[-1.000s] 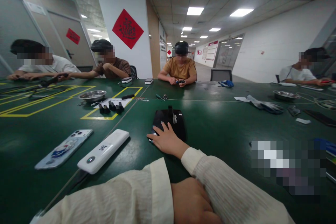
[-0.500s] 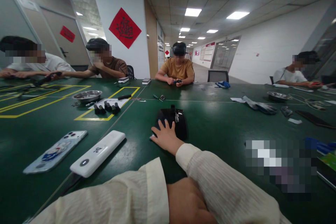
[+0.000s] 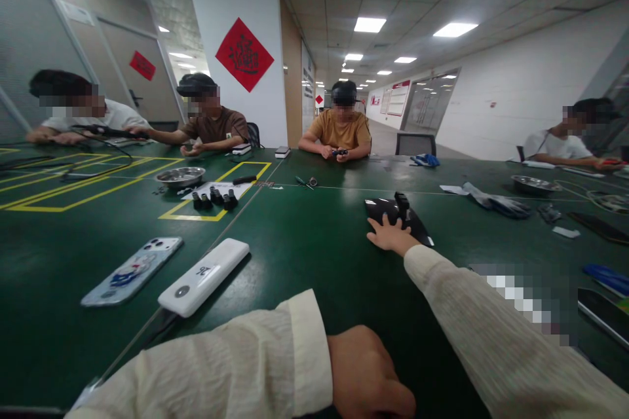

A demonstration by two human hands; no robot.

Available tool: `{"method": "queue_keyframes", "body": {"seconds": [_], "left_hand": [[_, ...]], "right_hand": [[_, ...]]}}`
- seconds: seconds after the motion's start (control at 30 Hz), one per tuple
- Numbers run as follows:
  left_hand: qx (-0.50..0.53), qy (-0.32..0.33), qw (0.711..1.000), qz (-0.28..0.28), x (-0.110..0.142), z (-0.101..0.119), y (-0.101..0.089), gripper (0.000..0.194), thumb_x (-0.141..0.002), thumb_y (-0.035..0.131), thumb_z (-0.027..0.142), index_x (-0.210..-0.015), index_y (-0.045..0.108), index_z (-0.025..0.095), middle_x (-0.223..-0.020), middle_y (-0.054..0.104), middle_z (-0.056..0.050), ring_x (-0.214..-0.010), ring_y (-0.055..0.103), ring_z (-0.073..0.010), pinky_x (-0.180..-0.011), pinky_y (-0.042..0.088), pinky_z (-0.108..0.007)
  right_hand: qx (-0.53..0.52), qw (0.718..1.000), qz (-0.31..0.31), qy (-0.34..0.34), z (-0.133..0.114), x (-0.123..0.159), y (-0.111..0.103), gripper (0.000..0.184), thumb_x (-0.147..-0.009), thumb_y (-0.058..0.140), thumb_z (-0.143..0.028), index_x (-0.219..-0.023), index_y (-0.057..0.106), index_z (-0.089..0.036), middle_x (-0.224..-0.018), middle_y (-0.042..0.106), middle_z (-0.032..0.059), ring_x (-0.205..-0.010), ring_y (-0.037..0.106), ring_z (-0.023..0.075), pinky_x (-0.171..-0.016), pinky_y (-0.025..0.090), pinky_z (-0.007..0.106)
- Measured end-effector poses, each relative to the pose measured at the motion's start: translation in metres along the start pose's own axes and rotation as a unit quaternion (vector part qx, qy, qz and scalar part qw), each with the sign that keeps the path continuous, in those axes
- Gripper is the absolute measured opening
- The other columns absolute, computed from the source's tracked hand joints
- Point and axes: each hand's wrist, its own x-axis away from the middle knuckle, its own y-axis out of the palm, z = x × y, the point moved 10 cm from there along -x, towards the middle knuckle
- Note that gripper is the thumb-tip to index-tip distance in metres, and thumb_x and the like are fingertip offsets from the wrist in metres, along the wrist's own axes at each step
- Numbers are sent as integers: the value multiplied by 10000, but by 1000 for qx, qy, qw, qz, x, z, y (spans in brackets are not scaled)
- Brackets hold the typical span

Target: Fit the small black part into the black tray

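Note:
A glossy black plate (image 3: 417, 225) lies flat on the green table, right of centre, with a small black upright bracket (image 3: 401, 205) on it. My right hand (image 3: 390, 234) rests palm down on the plate's near left part, its fingers spread. Closer in, at the bottom middle, my left hand (image 3: 366, 370) lies on the table with its fingers curled into a fist; nothing shows sticking out of it. To its left are a white power bank (image 3: 205, 277) marked 26, with a dark cable at its near end, and a phone in a patterned case (image 3: 132, 272).
Several small black cylindrical parts (image 3: 215, 198) stand on a white sheet inside yellow tape, near a metal bowl (image 3: 179, 177). Gloves (image 3: 496, 201), another bowl (image 3: 535, 184) and cables lie on the right. People (image 3: 339, 127) sit along the far side.
The black plate has moved right and turned, with my right hand spread on it. My right forearm no longer crosses over my left hand. The view has shifted slightly left.

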Motion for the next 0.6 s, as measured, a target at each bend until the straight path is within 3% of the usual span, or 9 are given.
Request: {"method": "queue_keyframes", "body": {"seconds": [0.13,0.27,0.4,0.53,0.6], "left_hand": [[3,-12,1000,-10,0,-2,4,122,-773,566,303,-719,511,209,-577,543,57,-572,509,-102,-435,316,-241],[-6,-13,1000,-19,1,-4,8,110,-790,534,320,-756,521,216,-584,553,59,-572,517,-104,-426,306,-244],[-9,-27,999,-28,1,-6,10,119,-799,518,330,-760,519,218,-592,564,53,-584,528,-109,-431,306,-245],[-1,-17,999,-28,1,-4,8,110,-794,521,320,-763,525,215,-614,569,53,-602,528,-108,-438,310,-245],[7,-11,999,-30,2,-3,6,108,-804,506,310,-767,526,210,-616,562,50,-596,520,-107,-446,319,-242]], "right_hand": [[-24,996,-22,82,51,-4,-3,555,-856,273,-507,-1391,187,-389,-1509,-17,36,-1312,21,460,-919,115,696],[-29,994,-17,100,87,-4,-3,597,-833,238,-581,-1393,159,-391,-1509,-17,28,-1316,5,451,-917,117,711],[-23,994,13,110,119,-4,-10,566,-857,228,-479,-1403,174,-341,-1507,37,24,-1313,80,445,-927,176,693],[-4,986,24,162,162,-10,-10,590,-840,291,-440,-1407,209,-300,-1480,140,127,-1283,189,464,-854,255,706],[-4,981,62,182,182,-13,-14,597,-822,329,-445,-1389,281,-266,-1432,234,198,-1243,276,477,-810,288,706]]}}
